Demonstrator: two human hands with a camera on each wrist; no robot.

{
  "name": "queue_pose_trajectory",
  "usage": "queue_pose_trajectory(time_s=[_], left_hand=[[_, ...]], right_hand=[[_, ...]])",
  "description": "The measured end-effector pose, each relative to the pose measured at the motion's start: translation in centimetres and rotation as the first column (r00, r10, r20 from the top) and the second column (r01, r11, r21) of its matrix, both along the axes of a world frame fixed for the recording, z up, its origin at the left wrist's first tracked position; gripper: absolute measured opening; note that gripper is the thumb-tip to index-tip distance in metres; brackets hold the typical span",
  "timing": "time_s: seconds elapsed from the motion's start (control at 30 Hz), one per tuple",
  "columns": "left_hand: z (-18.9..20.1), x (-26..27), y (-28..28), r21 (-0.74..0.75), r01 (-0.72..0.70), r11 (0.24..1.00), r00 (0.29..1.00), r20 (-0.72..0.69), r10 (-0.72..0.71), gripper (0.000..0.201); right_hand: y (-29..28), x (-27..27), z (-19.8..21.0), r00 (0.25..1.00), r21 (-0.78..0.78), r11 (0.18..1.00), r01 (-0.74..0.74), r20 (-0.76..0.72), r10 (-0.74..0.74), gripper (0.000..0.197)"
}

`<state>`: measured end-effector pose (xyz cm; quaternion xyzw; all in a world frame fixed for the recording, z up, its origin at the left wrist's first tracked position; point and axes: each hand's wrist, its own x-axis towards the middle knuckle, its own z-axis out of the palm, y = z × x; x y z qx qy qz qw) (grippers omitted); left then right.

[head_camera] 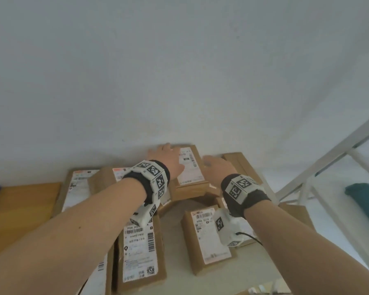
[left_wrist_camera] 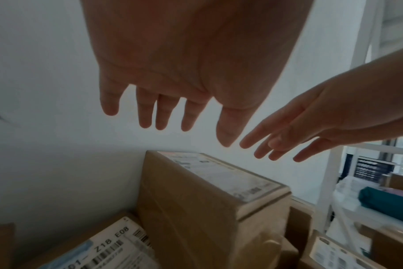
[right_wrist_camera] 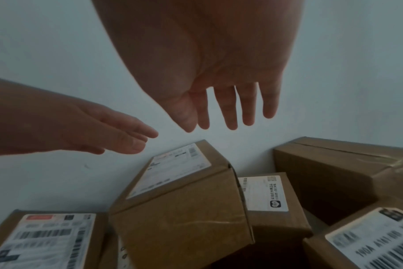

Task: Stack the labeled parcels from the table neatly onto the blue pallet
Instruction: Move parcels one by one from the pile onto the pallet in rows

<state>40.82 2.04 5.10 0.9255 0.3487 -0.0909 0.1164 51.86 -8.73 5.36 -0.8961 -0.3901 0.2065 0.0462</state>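
Observation:
A brown cardboard parcel (head_camera: 190, 169) with a white label lies on top of other boxes against the white wall. The same parcel (left_wrist_camera: 207, 191) shows in the left wrist view, and that parcel (right_wrist_camera: 173, 182) also shows in the right wrist view. My left hand (head_camera: 165, 153) hovers over its far left corner with fingers straight and spread, holding nothing. My right hand (head_camera: 215, 166) reaches in at the parcel's right side, fingers also straight, empty. Both wrist views show air between the fingers (left_wrist_camera: 147, 116) and the box. The blue pallet is out of view.
Several more labeled parcels lie on the table, among them one (head_camera: 140, 248) under my left forearm and one (head_camera: 207, 237) at centre. A plain box (head_camera: 241, 165) sits at back right. A wooden board (head_camera: 19, 209) lies left; a white frame (head_camera: 328, 162) stands right.

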Motion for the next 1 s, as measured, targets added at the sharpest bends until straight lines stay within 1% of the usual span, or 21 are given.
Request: queue_pose_trajectory(time_s=[0.13, 0.23, 0.3, 0.37, 0.4, 0.47, 0.53, 0.63, 0.7, 0.73, 0.87, 0.93, 1.0], left_hand=[[-1.2, 1.7, 0.8, -0.075, -0.125, 0.989, 0.992, -0.009, 0.125, 0.063], [-2.4, 2.0, 1.0, -0.179, -0.239, 0.954, 0.970, -0.006, 0.242, 0.075], [-3.1, 2.0, 1.1, -0.259, -0.315, 0.913, 0.944, 0.019, 0.331, 0.083], [-3.5, 1.9, 1.1, -0.341, -0.389, 0.856, 0.904, 0.037, 0.426, 0.086], [-3.5, 1.8, 0.9, -0.373, -0.418, 0.828, 0.886, 0.035, 0.463, 0.084], [-3.5, 1.7, 0.6, -0.419, -0.455, 0.786, 0.864, 0.006, 0.503, 0.074], [-3.4, 1.7, 0.4, -0.489, -0.457, 0.743, 0.857, -0.016, 0.516, 0.063], [-4.0, 1.8, 0.6, -0.628, -0.439, 0.643, 0.834, -0.017, 0.552, 0.058], [-4.3, 1.8, 0.5, -0.698, -0.428, 0.575, 0.804, -0.003, 0.595, 0.053], [-4.4, 1.8, 0.4, -0.717, -0.420, 0.556, 0.798, 0.001, 0.603, 0.051], [-3.7, 1.5, 0.0, -0.742, -0.393, 0.543, 0.801, 0.013, 0.599, 0.044], [-2.9, 1.0, 0.0, -0.755, -0.380, 0.535, 0.804, 0.017, 0.595, 0.043], [-2.4, 0.0, 0.2, -0.750, -0.367, 0.550, 0.806, 0.040, 0.591, 0.044]], right_hand=[[0.5, 3.0, -1.3, 0.991, 0.035, 0.999, -0.010, -0.132, 0.015, 0.052], [1.1, 4.3, -2.2, 0.979, 0.042, 0.998, -0.036, -0.199, 0.044, 0.055], [1.6, 4.9, -2.7, 0.969, 0.054, 0.997, -0.046, -0.238, 0.058, 0.054], [2.1, 5.3, -3.2, 0.951, 0.068, 0.997, -0.039, -0.303, 0.058, 0.053], [2.3, 5.4, -3.4, 0.940, 0.071, 0.997, -0.035, -0.338, 0.057, 0.052], [2.6, 5.4, -3.9, 0.918, 0.091, 0.996, -0.021, -0.392, 0.055, 0.048], [2.8, 5.4, -4.6, 0.886, 0.115, 0.993, 0.031, -0.463, 0.025, 0.044], [2.8, 5.3, -5.2, 0.789, 0.135, 0.977, 0.165, -0.612, -0.048, 0.037], [2.6, 5.1, -5.0, 0.754, 0.144, 0.967, 0.212, -0.653, -0.068, 0.036], [2.6, 5.1, -5.0, 0.753, 0.155, 0.963, 0.219, -0.655, -0.066, 0.037], [2.5, 4.4, -4.6, 0.791, 0.219, 0.952, 0.216, -0.611, -0.039, 0.041], [2.4, 3.8, -4.1, 0.795, 0.245, 0.944, 0.222, -0.606, -0.030, 0.041], [2.3, 2.8, -3.5, 0.787, 0.266, 0.933, 0.243, -0.616, -0.029, 0.042]])
